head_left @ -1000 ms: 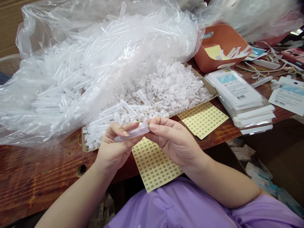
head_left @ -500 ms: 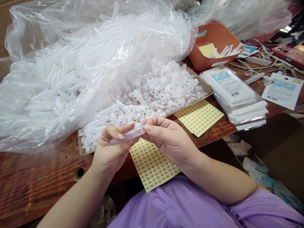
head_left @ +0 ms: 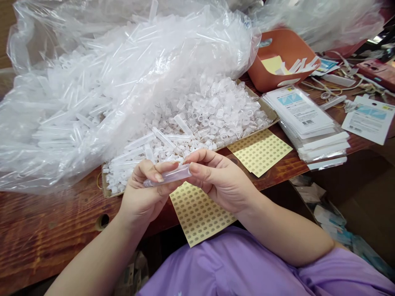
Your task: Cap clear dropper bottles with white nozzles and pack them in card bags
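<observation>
Between my hands lies a translucent plastic tube (head_left: 174, 174) with a ribbed, threaded-looking left end, tilted slightly up to the right. My left hand (head_left: 149, 185) is closed around its left part, thumb below and fingers above. At the tube's right end, the fingertips of my right hand (head_left: 216, 174) are pinched; whether a small part sits between them is hidden. Just beyond my hands, a shallow cardboard tray (head_left: 274, 119) holds many small clear plastic pieces (head_left: 210, 111) and a few loose tubes (head_left: 163, 138). Under my right hand a yellow sticker sheet (head_left: 200, 213) hangs over the table edge.
A big clear bag (head_left: 92, 82) of tubes covers the back left. To the right are a second sticker sheet (head_left: 262, 154), stacked printed packets (head_left: 305, 119), an orange basket (head_left: 259, 74), a single card (head_left: 368, 119) and a red phone (head_left: 378, 72). The wooden table (head_left: 46, 230) has a round hole.
Both hands keep their hold on the tube, with only slight shifts of the fingers at its right end. The whole view has moved a little.
</observation>
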`<state>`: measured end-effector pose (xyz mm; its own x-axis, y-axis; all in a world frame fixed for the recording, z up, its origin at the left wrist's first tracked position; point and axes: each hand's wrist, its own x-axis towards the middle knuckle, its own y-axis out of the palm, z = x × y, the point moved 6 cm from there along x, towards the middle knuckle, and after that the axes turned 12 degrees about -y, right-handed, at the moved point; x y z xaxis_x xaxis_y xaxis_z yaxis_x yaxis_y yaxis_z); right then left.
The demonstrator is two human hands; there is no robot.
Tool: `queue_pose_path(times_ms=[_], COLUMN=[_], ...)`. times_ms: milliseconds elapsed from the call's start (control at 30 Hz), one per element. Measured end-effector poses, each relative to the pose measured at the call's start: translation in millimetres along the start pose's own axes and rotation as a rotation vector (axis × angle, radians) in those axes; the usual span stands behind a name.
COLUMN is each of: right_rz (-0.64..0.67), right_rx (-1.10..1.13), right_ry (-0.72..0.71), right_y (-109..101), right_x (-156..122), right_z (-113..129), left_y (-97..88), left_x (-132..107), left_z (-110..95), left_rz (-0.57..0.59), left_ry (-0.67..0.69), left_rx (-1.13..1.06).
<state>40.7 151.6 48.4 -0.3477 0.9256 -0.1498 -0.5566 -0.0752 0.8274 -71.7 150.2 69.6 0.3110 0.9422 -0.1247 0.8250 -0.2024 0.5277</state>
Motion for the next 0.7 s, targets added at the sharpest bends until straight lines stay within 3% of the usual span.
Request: queue_pose_path(times_ms=[367, 467, 600, 700], right_rz=[0.039, 0.006, 0.057, 0.221], right_rx=[-0.191, -0.558, -1.359, -1.671], right_ry=[-0.11, -0.3, -0.676, -0.694], right_y=[-8.2, -24.8, -36.1, -39.5], right_x=[-3.3, -6.4, -17.3, -20.4], right_z=[5.6, 26.6, 62.5, 59.7], left_y=[6.2, 0.8, -1.7, 1.8], left_x=[-2.3, -0.8, 17.5, 53.1], left_z=[0.5, -16.4, -54.8, -65.9], left_rz=[0.01, -0.08, -0.281, -0.214], left_ry=[-0.001, 0.053, 0.322, 0.327], left_rx=[0.142, 0.49, 1.183, 1.553])
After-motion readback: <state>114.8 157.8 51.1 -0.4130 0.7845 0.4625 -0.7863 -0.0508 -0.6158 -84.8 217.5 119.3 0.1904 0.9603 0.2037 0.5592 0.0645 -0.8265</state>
